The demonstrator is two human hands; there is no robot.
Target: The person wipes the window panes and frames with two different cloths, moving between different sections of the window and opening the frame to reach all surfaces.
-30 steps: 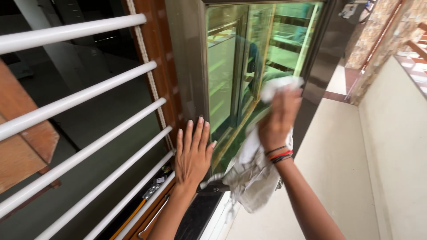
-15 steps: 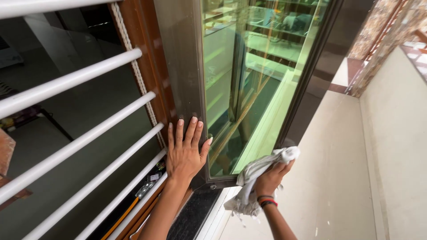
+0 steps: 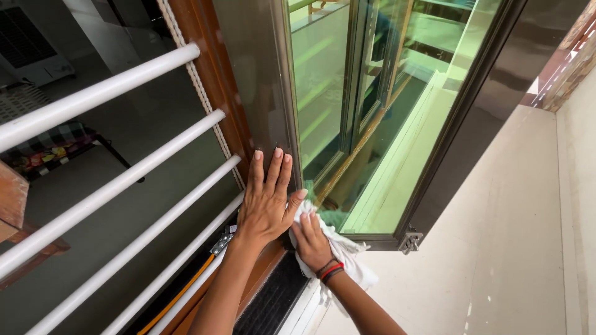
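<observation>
While my left hand point(image 3: 266, 201) presses spread on the window frame point(image 3: 273, 105) | right hand point(image 3: 312, 239) grips cloth point(image 3: 338, 254), wiping glass point(image 3: 372, 111) bottom-left corner | next, I judge: sweep right.

Bright daylight from right of frame, greenish reflections on glass pane point(image 3: 372, 111) at centre, dim room at left, slight wide-angle bend at edges, mostly sharp.

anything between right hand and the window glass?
Yes: a white cloth, pressed by the right hand against the lower corner of the glass, beside the left hand. Head view.
</observation>
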